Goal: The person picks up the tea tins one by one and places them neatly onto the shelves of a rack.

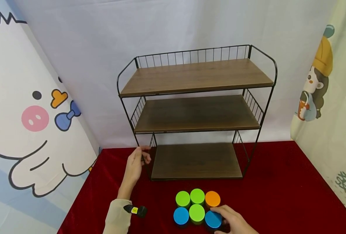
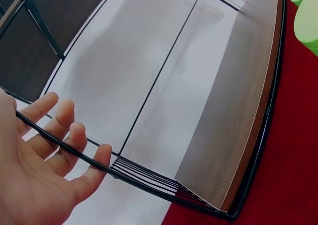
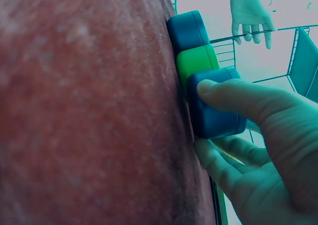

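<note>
My right hand is at a blue round container, thumb on one side and fingers on the other. In the right wrist view a seam runs around this blue container near one end. Just behind it stands an orange container. Beside these are green ones, including a green container, and a second blue container. My left hand is at the left front post of a three-tier shelf. In the left wrist view its loosely bent fingers reach past the black post.
The shelf has a black wire frame and brown wooden boards, with railings at the back and sides. It stands on a red cloth behind the containers. White cloth hangs behind, with printed cartoon curtains at both sides.
</note>
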{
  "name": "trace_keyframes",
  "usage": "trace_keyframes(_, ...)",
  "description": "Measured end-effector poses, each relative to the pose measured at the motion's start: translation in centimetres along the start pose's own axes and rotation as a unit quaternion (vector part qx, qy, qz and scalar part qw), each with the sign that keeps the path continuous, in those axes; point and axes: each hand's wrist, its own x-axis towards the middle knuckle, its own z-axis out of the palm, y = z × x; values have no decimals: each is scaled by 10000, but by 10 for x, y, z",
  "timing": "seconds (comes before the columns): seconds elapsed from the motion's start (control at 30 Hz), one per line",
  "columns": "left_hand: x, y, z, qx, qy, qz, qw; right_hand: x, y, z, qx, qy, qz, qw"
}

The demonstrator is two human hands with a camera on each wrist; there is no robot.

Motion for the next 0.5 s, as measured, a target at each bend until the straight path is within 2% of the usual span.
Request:
trace_keyframes(0.2, 1, -1, 0, 12, -41, 28, 10000, 0, -11, -5, -105, 186, 79, 9997)
trace_keyframes(0.5, 0, -3, -2, -186, -110, -66, 9997, 2, -31, -17, -522, 905, -248, 9942)
